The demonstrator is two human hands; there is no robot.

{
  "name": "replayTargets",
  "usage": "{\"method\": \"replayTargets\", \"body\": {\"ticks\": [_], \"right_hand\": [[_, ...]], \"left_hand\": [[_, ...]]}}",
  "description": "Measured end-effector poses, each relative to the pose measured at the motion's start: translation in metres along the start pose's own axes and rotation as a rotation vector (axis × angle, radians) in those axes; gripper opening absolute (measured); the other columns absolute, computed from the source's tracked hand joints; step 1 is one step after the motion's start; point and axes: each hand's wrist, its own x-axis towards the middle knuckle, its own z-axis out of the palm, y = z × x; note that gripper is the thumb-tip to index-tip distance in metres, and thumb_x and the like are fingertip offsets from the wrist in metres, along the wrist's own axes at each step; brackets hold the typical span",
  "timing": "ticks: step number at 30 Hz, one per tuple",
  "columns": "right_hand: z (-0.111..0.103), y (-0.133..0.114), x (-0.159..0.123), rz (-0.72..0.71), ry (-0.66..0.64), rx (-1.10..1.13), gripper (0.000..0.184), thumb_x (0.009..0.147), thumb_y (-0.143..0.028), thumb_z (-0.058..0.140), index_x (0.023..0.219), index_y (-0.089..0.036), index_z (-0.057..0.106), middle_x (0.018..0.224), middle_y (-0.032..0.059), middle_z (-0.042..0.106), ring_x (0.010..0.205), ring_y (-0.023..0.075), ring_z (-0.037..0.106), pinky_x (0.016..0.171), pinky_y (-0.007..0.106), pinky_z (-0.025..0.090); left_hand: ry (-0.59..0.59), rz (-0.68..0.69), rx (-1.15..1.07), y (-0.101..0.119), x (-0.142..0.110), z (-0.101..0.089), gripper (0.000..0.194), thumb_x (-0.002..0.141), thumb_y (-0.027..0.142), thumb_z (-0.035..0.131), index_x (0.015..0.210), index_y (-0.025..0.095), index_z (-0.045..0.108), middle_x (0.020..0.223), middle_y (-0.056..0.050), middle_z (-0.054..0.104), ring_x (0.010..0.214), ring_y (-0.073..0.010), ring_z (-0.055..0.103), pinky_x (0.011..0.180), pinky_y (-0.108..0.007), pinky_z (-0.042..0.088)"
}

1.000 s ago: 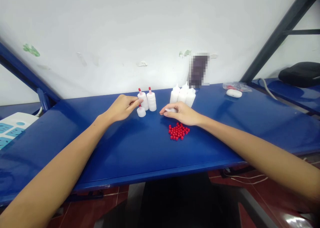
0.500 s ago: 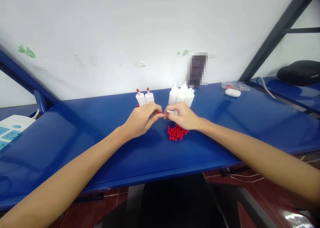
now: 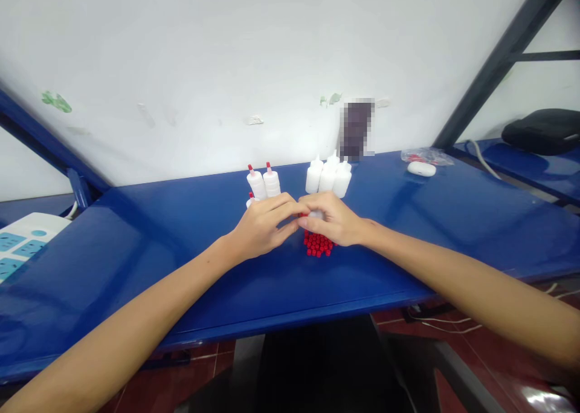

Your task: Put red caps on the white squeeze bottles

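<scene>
My left hand (image 3: 265, 227) is closed, its fingertips pinching a small red cap (image 3: 303, 214) at the tip of a white squeeze bottle. My right hand (image 3: 338, 219) wraps round that squeeze bottle (image 3: 316, 214), which is mostly hidden in the fingers. Both hands meet above the blue table (image 3: 254, 295). Just below them lies a pile of red caps (image 3: 318, 243). Behind my left hand stand white bottles with red-capped nozzles (image 3: 272, 184), one partly covered by the hand. Beyond my right hand stand several white bottles with bare nozzles (image 3: 328, 177).
A white wall (image 3: 190, 56) borders the back of the table. At the right rear are a small white case (image 3: 422, 169) and a clear plastic bag (image 3: 428, 155). A white and blue power strip (image 3: 34, 234) lies at the far left.
My hands have come together, and the red cap in my left hand has moved right to the bottle's tip. My right hand has turned slightly and come a little lower with the bottle.
</scene>
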Motion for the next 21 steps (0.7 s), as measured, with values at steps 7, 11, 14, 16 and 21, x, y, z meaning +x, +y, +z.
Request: {"method": "replayTargets", "body": {"ticks": [7, 11, 14, 16, 21], "right_hand": [[0.003, -0.002, 0.0, 0.08, 0.028, -0.08, 0.035, 0.088, -0.027, 0.049, 0.055, -0.018, 0.04, 0.05, -0.0051, 0.039, 0.048, 0.0069, 0.034, 0.049, 0.023, 0.027], [0.001, -0.004, -0.001, 0.094, -0.008, -0.074, 0.038, 0.089, -0.031, 0.049, 0.055, -0.019, 0.04, 0.05, -0.0046, 0.04, 0.048, 0.0074, 0.035, 0.049, 0.024, 0.027], [-0.002, -0.003, -0.001, 0.048, -0.045, -0.056, 0.033, 0.092, -0.039, 0.049, 0.067, -0.018, 0.05, 0.057, -0.0039, 0.046, 0.053, 0.0086, 0.039, 0.052, 0.024, 0.03], [-0.006, -0.001, 0.0, 0.049, -0.019, -0.069, 0.03, 0.094, -0.042, 0.047, 0.079, -0.017, 0.056, 0.06, -0.0039, 0.048, 0.054, 0.0093, 0.04, 0.054, 0.025, 0.031], [-0.016, 0.007, 0.0, 0.206, 0.069, -0.158, 0.027, 0.093, -0.022, 0.037, 0.074, -0.017, 0.056, 0.06, -0.0021, 0.05, 0.054, 0.011, 0.045, 0.057, 0.026, 0.035]], "left_hand": [[-0.068, -0.104, -0.067, 0.004, -0.002, 0.002, 0.015, 0.096, 0.016, 0.052, 0.107, 0.018, 0.062, 0.08, 0.0, 0.071, 0.063, -0.0084, 0.061, 0.058, -0.02, 0.045], [-0.044, -0.14, -0.082, 0.01, -0.006, 0.011, 0.014, 0.098, 0.019, 0.049, 0.105, 0.019, 0.062, 0.08, 0.0, 0.072, 0.062, -0.0086, 0.062, 0.059, -0.02, 0.046], [0.045, -0.14, -0.041, 0.006, -0.01, 0.013, 0.012, 0.099, 0.023, 0.05, 0.102, 0.02, 0.061, 0.078, 0.001, 0.07, 0.058, -0.0078, 0.059, 0.057, -0.02, 0.044], [0.179, -0.185, 0.031, -0.004, -0.012, 0.006, 0.013, 0.1, 0.029, 0.05, 0.096, 0.02, 0.058, 0.069, 0.003, 0.065, 0.051, -0.007, 0.053, 0.052, -0.02, 0.04], [0.398, -0.399, 0.229, -0.048, -0.019, -0.036, 0.042, 0.099, 0.032, 0.042, 0.059, 0.019, 0.032, 0.052, 0.004, 0.033, 0.048, -0.0089, 0.031, 0.05, -0.027, 0.026]]}}
